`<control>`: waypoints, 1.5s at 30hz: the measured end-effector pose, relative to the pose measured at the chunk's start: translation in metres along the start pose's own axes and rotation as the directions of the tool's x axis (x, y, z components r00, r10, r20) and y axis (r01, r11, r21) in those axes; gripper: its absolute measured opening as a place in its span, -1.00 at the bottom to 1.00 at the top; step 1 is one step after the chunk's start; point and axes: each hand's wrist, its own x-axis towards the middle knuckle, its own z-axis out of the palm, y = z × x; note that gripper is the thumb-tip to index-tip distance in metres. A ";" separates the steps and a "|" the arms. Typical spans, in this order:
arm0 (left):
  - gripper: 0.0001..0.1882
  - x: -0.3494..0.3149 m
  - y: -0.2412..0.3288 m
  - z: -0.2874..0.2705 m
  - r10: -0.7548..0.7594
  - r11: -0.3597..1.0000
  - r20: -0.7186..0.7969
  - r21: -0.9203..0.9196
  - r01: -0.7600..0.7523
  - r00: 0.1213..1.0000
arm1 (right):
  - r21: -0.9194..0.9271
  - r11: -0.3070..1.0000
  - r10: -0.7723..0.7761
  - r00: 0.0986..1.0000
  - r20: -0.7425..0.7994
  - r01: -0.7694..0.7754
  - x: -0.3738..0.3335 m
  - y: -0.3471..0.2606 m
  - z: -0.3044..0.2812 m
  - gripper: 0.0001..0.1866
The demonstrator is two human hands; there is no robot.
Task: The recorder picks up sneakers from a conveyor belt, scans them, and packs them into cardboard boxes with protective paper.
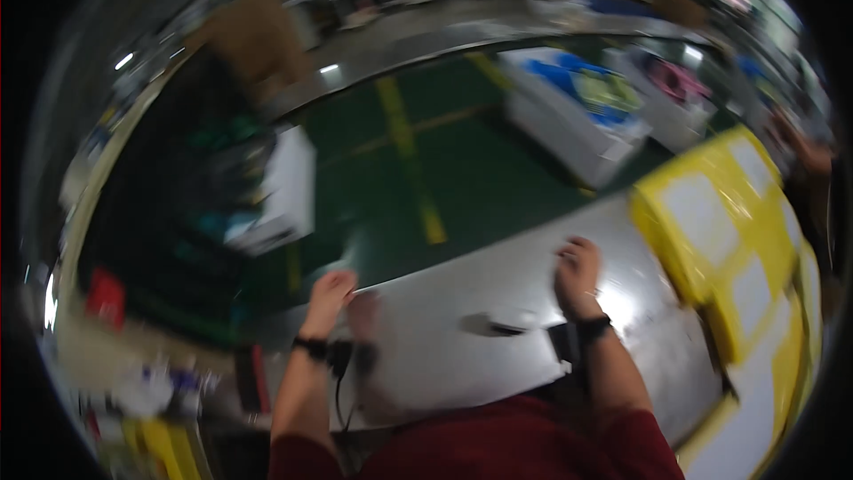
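A bare metal table (435,360) spreads across six o'clock, a small dark object (506,329) lying on it toward five. Beyond it, a green surface (355,178) with yellow stripes (404,142) reaches to twelve; one white box (291,187) stands on it at nine, two white boxes (560,129) near two.

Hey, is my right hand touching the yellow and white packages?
No, your right hand is apart from the yellow and white packages, with metal table showing between them.
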 end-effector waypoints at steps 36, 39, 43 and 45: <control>-0.67 0.083 0.011 -0.017 -0.241 0.606 -0.293 -0.790 -0.093 0.925 | -0.048 0.945 -0.251 0.811 0.528 0.323 0.035 0.005 -0.008 -0.82; -0.68 0.060 0.017 0.027 -0.257 0.631 -0.177 -0.775 0.026 0.950 | 0.070 0.987 -0.150 0.688 0.710 0.143 0.098 -0.021 -0.008 -0.68; -0.70 0.026 0.017 0.066 -0.269 0.623 -0.121 -0.779 0.077 0.955 | 0.275 0.809 -0.578 0.616 0.535 0.520 0.152 -0.189 0.018 -0.54; -0.69 0.022 0.012 0.091 -0.269 0.577 -0.048 -0.808 0.121 0.962 | 0.281 0.724 -0.669 0.541 0.509 0.630 0.160 -0.242 0.032 -0.42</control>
